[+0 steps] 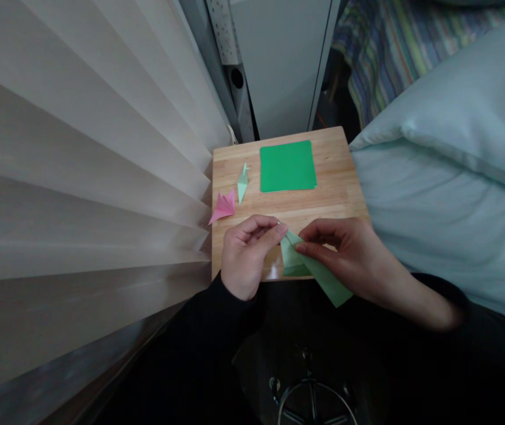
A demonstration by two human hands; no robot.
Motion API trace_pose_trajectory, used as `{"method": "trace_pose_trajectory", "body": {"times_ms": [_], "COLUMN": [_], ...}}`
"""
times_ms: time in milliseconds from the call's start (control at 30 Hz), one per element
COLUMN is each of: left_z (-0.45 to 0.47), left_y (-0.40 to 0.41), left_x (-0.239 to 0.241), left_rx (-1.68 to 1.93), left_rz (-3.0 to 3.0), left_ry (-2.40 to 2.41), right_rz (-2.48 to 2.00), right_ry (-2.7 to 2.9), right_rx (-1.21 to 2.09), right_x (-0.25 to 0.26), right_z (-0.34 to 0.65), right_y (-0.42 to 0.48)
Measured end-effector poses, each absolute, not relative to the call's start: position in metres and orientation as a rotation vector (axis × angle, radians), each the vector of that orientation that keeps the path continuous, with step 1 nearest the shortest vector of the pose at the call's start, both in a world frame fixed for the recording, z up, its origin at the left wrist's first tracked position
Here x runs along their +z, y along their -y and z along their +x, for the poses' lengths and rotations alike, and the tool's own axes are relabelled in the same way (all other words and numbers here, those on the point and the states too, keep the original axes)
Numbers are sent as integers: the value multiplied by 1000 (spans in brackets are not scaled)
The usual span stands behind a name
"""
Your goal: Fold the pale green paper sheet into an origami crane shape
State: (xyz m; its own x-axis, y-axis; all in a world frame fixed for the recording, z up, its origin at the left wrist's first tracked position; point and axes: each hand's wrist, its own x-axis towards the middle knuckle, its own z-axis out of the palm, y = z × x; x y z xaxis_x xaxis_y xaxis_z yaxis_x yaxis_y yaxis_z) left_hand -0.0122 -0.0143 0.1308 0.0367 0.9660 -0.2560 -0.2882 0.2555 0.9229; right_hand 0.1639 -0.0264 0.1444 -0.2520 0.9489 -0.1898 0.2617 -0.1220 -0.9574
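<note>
A partly folded light green sheet of origami paper (pixel 330 283) is held between both hands over the near edge of a small wooden table (pixel 332 200). My left hand (pixel 250 251) pinches its upper left corner between thumb and forefinger. Closed on the upper right side of the paper, my right hand (pixel 347 251) has its thumb at a fold. Beyond my left hand lie a pink folded paper figure (pixel 223 206) and a slim pale green folded one (pixel 242 183). A stack of green square paper (pixel 288 166) rests near the table's far edge.
Pleated curtains (pixel 102 177) hang close along the table's left side. A grey cabinet (pixel 283 65) stands behind it. To the right is pale bedding (pixel 438 195), with a striped cloth (pixel 389 53) farther back. Below the near edge sits a wheeled metal base (pixel 312 395).
</note>
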Motion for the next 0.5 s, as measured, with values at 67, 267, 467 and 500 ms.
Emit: {"method": "trace_pose_trajectory", "body": {"times_ms": [67,267,467,500], "left_z": [-12,-14,-18,-19], "left_y": [14,12,10,10], "left_x": [131,131,134,134], "left_rx": [1136,1149,1154,1145], "left_rz": [796,802,803,840], "left_ry": [-1108,-1102,-1127,-1122], "right_rz": [-1380,-1428,-1427,-1426], "right_ry": [1532,1622,1660,1660], "right_rx": [1418,1364,1358,1355], "right_x": [145,144,148,149], "right_z": [164,164,166,166], "right_y": [26,27,25,25]}}
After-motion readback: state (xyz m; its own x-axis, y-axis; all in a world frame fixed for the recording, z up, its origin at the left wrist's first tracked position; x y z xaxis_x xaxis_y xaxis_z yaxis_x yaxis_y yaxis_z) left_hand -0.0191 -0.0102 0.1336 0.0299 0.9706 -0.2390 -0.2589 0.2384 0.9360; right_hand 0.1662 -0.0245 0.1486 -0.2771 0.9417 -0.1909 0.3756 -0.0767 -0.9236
